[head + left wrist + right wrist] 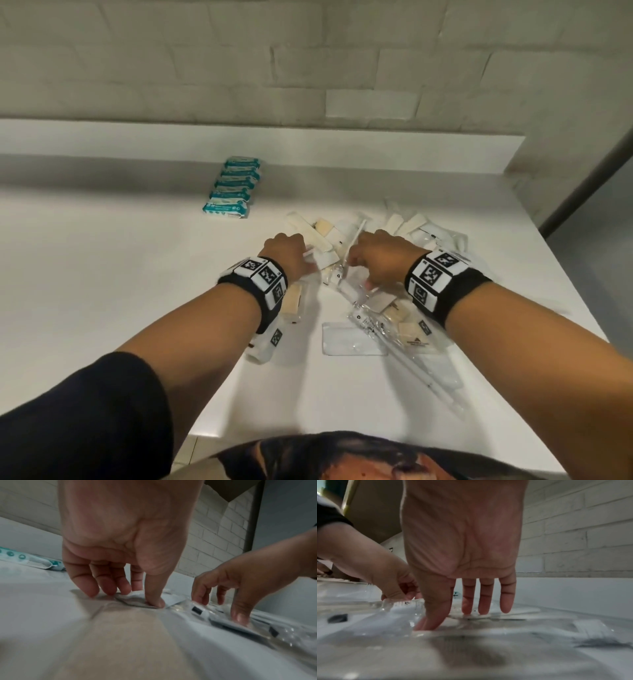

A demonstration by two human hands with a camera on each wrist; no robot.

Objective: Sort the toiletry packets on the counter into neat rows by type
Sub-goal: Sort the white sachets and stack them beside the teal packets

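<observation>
White brick wall (pixel 308 51) backs the white table (pixel 120 274). Six teal packets (pixel 233 187) lie in one row at the table's far side, well apart from the hands. Mixed pile of clear and white packets (pixel 376 308) lies at centre right.

Left hand (pixel 286 255): grip curled, thumb and fingertips (pixel 155 601) pinching a small white packet (pixel 137 596) at the pile's left edge.

Right hand (pixel 382 260): grip relaxed and spread, fingers (pixel 485 601) straight, thumb tip pressing a clear packet (pixel 399 616); nothing is enclosed.
</observation>
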